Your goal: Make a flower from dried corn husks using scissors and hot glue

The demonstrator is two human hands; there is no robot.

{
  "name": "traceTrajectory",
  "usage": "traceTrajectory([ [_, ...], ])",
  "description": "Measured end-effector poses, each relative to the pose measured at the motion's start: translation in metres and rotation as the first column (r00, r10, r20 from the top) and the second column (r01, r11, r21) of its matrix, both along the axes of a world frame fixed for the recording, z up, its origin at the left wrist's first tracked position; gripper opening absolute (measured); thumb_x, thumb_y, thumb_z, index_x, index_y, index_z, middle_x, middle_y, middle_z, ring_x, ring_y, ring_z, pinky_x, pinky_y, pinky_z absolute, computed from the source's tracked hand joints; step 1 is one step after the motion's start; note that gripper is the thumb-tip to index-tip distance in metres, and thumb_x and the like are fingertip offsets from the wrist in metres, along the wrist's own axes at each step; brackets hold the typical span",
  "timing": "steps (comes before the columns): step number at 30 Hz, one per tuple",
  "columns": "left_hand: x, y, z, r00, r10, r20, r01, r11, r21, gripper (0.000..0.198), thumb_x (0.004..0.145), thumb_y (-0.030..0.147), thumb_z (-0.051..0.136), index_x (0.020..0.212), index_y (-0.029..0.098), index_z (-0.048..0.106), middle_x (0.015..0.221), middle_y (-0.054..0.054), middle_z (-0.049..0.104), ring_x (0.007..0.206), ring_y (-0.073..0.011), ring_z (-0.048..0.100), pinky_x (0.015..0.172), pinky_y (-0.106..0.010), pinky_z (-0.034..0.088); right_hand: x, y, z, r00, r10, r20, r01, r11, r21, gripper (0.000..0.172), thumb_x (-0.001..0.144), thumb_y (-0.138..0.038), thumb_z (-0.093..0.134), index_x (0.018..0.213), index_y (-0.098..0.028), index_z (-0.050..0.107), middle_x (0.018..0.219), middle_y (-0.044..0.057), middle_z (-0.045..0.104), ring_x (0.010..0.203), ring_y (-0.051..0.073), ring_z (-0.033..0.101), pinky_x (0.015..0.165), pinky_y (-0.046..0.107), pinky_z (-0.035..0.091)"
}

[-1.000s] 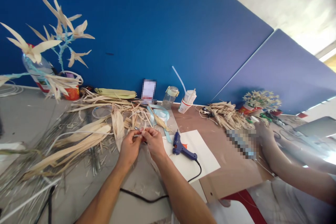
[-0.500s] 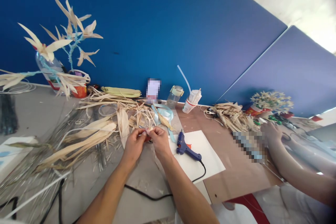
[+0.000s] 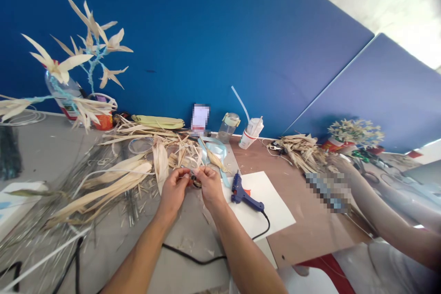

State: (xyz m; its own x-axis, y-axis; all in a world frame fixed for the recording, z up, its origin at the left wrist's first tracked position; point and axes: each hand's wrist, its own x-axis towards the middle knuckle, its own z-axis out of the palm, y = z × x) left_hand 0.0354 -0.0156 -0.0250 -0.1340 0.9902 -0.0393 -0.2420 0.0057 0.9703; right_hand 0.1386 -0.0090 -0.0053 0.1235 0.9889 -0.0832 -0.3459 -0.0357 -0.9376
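Note:
My left hand (image 3: 174, 190) and my right hand (image 3: 210, 185) meet over the grey table, fingertips pinched together on a small dark piece (image 3: 195, 179) that is too small to name. Dried pale leaf strips (image 3: 113, 179) lie spread just left of and behind my hands. A light blue ribbon (image 3: 215, 150) lies just beyond my right hand. A blue glue gun (image 3: 243, 194) rests on a white sheet (image 3: 267, 202) to the right of my right hand, its black cord (image 3: 193, 257) running under my forearms.
A bottle (image 3: 65, 94) with leaf flowers and a red cup (image 3: 101, 117) stand at the back left. A jar (image 3: 230, 126) and a paper cup (image 3: 251, 132) stand against the blue partition. Another person's arm (image 3: 389, 225) reaches over the brown board (image 3: 310, 225) at right, near another leaf pile (image 3: 301, 149).
My hands stay together in the same spot, the fingers working the small piece slightly. The view swung a little right, then back. The other person's hand moved further away to the right.

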Motion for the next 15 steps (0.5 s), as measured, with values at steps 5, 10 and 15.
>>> traceTrajectory([
  [5,0.000,-0.001,0.005,0.992,0.029,0.120,-0.023,0.998,-0.052,0.018,0.063,0.029,0.068,0.075,0.017,0.065,0.072,0.001,0.063,0.060,-0.0127,0.058,0.060,-0.025,0.045,0.001,0.000,0.002,0.997,-0.068,0.046,0.068,0.998,-0.007,0.021,0.061,-0.030,0.070,0.057,-0.017,0.054,0.047,-0.008,0.044,0.046,0.006,0.033,0.049,0.022,0.026],
  [10,-0.001,-0.003,0.013,0.957,0.051,0.284,-0.028,0.996,-0.085,0.020,0.061,0.029,0.069,0.075,0.017,0.061,0.069,0.002,0.063,0.057,-0.0115,0.057,0.058,-0.024,0.045,0.000,0.000,0.004,0.997,-0.081,0.014,0.081,0.997,-0.009,0.021,0.057,-0.027,0.070,0.055,-0.017,0.052,0.048,-0.008,0.044,0.047,0.006,0.033,0.048,0.022,0.026],
  [15,-0.002,-0.004,0.019,0.926,0.045,0.374,-0.029,0.998,-0.048,0.022,0.064,0.035,0.071,0.072,0.016,0.061,0.067,0.002,0.061,0.057,-0.0101,0.055,0.057,-0.023,0.044,0.000,0.001,0.005,0.998,-0.066,-0.001,0.066,0.998,-0.001,0.025,0.059,-0.030,0.071,0.056,-0.017,0.050,0.048,-0.008,0.042,0.047,0.006,0.032,0.047,0.022,0.024],
])
